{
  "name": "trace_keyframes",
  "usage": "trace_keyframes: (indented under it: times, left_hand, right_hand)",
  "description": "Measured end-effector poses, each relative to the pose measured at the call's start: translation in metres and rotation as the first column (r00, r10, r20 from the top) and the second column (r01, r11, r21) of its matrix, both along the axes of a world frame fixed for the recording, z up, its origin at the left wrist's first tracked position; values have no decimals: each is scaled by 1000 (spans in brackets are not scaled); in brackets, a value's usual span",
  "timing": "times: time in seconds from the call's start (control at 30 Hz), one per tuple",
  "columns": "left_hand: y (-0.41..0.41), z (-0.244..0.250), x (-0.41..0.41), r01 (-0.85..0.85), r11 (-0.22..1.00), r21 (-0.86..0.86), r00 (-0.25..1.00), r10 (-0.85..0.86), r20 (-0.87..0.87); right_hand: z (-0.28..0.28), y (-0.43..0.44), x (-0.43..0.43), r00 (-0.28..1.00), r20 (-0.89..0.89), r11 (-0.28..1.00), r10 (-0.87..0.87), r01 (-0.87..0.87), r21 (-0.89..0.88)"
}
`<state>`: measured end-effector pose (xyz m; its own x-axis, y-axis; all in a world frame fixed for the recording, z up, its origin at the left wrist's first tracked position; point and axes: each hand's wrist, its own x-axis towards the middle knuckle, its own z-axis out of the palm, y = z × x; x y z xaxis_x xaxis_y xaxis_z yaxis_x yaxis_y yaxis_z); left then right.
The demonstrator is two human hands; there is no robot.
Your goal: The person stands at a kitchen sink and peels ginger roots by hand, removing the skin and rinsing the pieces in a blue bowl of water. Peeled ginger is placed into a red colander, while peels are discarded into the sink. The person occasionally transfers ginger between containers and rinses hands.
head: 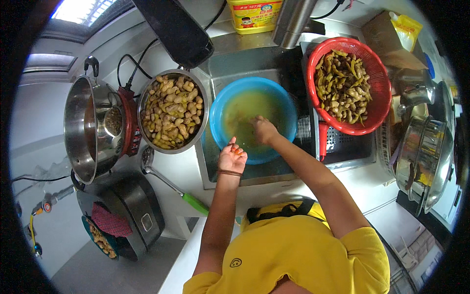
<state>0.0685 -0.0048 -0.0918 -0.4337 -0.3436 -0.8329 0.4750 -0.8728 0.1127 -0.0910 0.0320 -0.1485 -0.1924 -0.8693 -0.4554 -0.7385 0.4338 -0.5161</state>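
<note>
A blue plastic basin point(219, 96) of cloudy yellow-green water stands in the metal sink. My right hand point(265, 131) reaches over the rim into this water. Its fingertips are blurred and partly hidden, so what they touch is unclear. At the basin's near rim, my left hand point(232, 158) is turned palm up with curled fingers. Small orange-red patches show at its fingertips, perhaps painted nails. Left of the basin, a steel bowl point(204, 126) is filled with peanuts in the shell and green pods. A red plastic colander point(380, 104) to the right holds more pods and peanuts.
A steel pot point(79, 125) stands at the left, above a black appliance point(126, 205). A skimmer with a green handle point(194, 204) lies on the counter. A black object point(176, 33) and a steel cylinder point(293, 22) overhang the sink's far side. Glass lidded cookware point(418, 158) stands far right.
</note>
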Motion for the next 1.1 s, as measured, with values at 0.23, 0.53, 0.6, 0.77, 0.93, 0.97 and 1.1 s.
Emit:
trace_keyframes:
  times: [0.23,0.53,0.6,0.77,0.93,0.97,1.1]
  left_hand:
    - [5,-9,11,-44,999,-17,995,42,-88]
    - [9,-23,17,-83,996,-12,965,78,-249]
    - [10,-26,19,-86,996,-23,957,76,-280]
    - [10,-30,20,-83,996,-22,951,72,-300]
    - [10,-31,21,-102,995,-6,951,96,-293]
    - [10,-31,21,-102,995,-9,951,95,-293]
    - [10,-29,19,-95,995,-10,959,88,-268]
  right_hand:
    - [-24,-14,10,974,-55,955,-218,201,-219]
    - [-21,-29,29,944,27,900,-328,321,-294]
    - [-22,-31,33,947,17,898,-322,311,-310]
    - [-31,-37,36,958,-44,927,-283,261,-269]
    - [-22,-40,37,953,-293,983,-80,27,-179]
    - [-21,-41,36,938,-345,987,-29,-28,-160]
    - [-26,-37,30,951,-296,987,-87,44,-152]
